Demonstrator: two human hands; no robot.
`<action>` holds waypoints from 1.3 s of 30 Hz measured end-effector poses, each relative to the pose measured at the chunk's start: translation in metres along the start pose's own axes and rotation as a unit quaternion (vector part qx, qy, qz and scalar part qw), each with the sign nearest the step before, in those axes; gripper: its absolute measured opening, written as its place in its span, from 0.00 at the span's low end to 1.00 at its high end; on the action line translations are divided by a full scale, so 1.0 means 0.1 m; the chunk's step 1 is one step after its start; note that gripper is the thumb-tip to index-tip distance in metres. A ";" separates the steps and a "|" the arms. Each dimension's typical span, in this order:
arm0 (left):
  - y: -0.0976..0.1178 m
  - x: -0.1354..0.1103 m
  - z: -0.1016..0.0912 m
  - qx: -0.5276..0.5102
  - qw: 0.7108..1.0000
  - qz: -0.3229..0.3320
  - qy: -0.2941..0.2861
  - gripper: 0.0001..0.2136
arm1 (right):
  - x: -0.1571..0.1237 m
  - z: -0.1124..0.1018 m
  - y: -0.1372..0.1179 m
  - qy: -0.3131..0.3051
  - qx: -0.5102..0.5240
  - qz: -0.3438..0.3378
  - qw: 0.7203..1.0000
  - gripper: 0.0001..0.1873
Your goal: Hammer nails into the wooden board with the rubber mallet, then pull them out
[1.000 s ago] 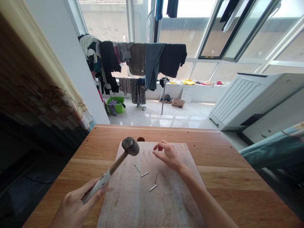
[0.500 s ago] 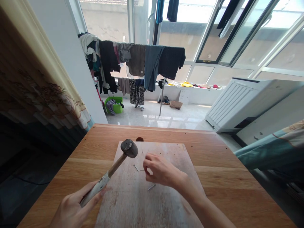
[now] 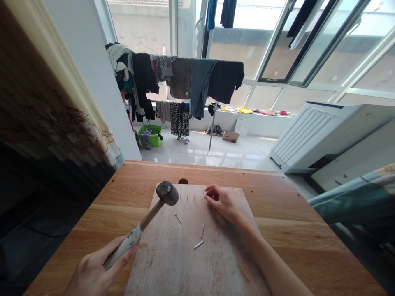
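Note:
My left hand (image 3: 95,263) is wrapped round the white-taped handle of a rubber mallet (image 3: 167,193). The mallet's dark head hangs over the left part of a whitish wooden board (image 3: 173,263). My right hand (image 3: 220,200) pinches a thin nail (image 3: 203,192) above the board's far part, its tip close to a small hole. Several nails (image 3: 187,197) stand upright in a row just left of it. Nearer me, loose nails lie on the board: one on the left (image 3: 178,218), a thin one (image 3: 203,231) and a thicker one (image 3: 198,245) around the middle.
The board lies on a wooden table (image 3: 296,230) with small holes and a round cutout (image 3: 183,181) by its far edge. Beyond stand a laundry rack with clothes (image 3: 200,82), a green basket (image 3: 156,142) and a white cabinet (image 3: 321,131). Curtains (image 3: 61,94) hang on both sides.
My right hand has moved away from me and to the right, from the loose nails to the row of upright ones, with a nail in its fingers. The mallet has stayed nearly still.

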State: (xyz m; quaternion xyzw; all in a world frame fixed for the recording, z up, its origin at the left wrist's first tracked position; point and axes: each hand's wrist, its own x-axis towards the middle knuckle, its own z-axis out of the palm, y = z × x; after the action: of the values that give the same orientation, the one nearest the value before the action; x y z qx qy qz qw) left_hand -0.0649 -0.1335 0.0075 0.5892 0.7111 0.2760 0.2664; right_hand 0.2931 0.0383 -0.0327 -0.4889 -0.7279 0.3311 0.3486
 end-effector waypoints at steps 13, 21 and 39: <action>0.09 0.04 0.06 0.013 1.000 -0.004 -0.016 0.15 | 0.00 0.12 0.13 0.020 0.024 -0.007 0.999 0.07; 0.17 0.10 0.12 0.028 1.000 0.000 -0.011 0.16 | -0.02 0.10 0.10 0.002 0.002 -0.021 1.000 0.06; 0.31 0.12 0.20 0.018 1.000 0.022 0.006 0.15 | -0.04 0.09 0.01 0.003 -0.022 -0.010 1.000 0.05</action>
State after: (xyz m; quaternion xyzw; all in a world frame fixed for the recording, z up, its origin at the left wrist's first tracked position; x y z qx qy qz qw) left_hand -0.0312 -0.1150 0.0145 0.6082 0.7042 0.2723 0.2450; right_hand 0.2874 0.0336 -0.0393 -0.4898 -0.7391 0.3100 0.3432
